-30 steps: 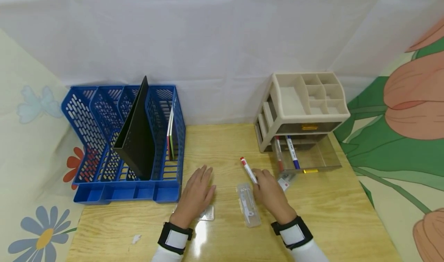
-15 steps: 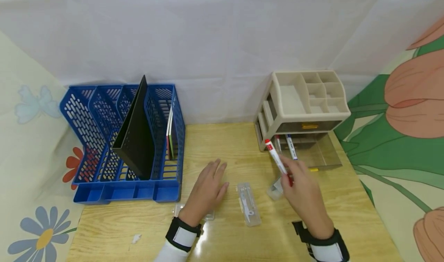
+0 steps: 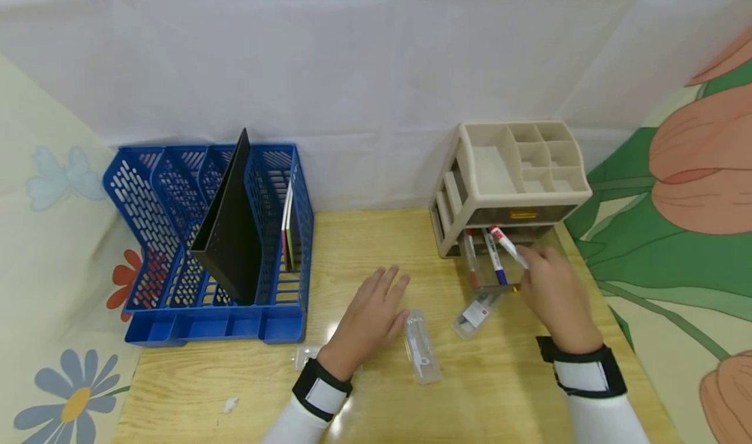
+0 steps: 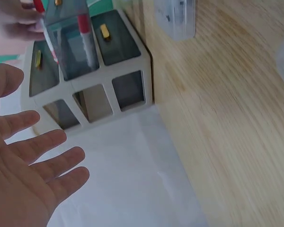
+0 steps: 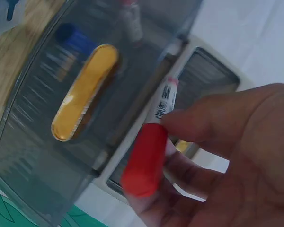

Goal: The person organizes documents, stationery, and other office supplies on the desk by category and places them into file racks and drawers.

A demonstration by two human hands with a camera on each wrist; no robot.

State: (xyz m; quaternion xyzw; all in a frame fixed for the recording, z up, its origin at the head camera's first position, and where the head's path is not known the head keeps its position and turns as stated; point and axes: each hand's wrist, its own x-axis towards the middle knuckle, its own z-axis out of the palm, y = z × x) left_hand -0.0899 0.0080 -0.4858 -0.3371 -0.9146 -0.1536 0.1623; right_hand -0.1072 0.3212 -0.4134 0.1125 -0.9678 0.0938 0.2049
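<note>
My right hand (image 3: 555, 294) pinches a white marker with a red cap (image 3: 508, 247) over the pulled-out clear drawer (image 3: 484, 289). Close up in the right wrist view, its red cap (image 5: 144, 158) shows by the thumb. Inside the drawer lie a blue-capped marker (image 3: 495, 258) and a red marker (image 3: 470, 258). My left hand (image 3: 370, 320) hovers or rests above the desk, fingers spread and holding nothing; contact cannot be told. Beside it lies a slim clear case with a white tool inside (image 3: 421, 349). Another clear case (image 3: 305, 354) is partly hidden under the left wrist.
A beige drawer organizer (image 3: 529, 199) with open top compartments stands at the back right. In front of its drawer lies a clear case with a white label (image 3: 474, 315). A blue file rack (image 3: 223, 326) at left holds a black folder (image 3: 232, 235) and thin booklets (image 3: 289, 235).
My right hand has lifted the marker from the desk and carried it right, over the drawer. My left hand has slid rightward, towards the slim clear case.
</note>
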